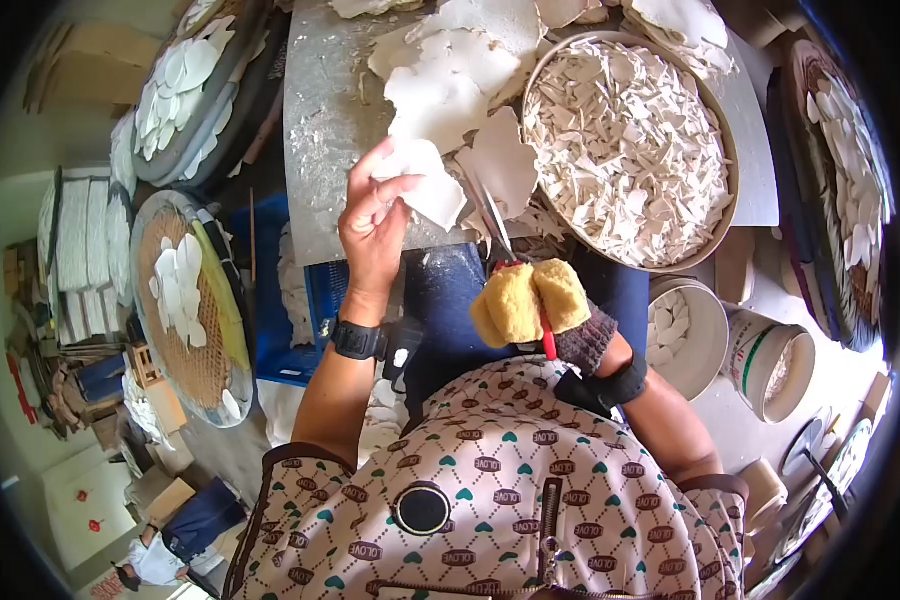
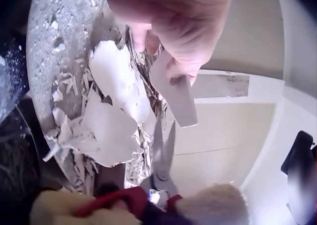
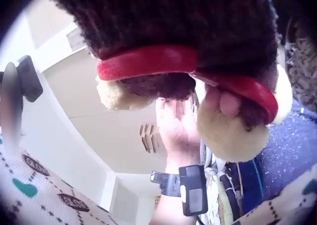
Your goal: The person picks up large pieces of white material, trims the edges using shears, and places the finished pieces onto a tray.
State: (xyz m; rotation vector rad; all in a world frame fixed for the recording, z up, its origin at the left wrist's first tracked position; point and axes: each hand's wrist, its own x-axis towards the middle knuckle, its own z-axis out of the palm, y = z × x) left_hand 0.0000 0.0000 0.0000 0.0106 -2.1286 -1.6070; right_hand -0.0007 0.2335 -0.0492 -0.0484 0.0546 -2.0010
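L hand [image 1: 375, 235] pinches pc [image 1: 427, 188], R hand [image 1: 532, 302] grips scissors [image 1: 492, 220] nr "LOVE" top [image 1: 500, 460].

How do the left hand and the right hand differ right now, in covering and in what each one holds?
The left hand is bare, while the right hand wears a dark knitted glove with yellow padding. The left pinches a flat white piece; the right grips red-handled scissors, blades slightly parted. Both have something dark strapped around the wrist.
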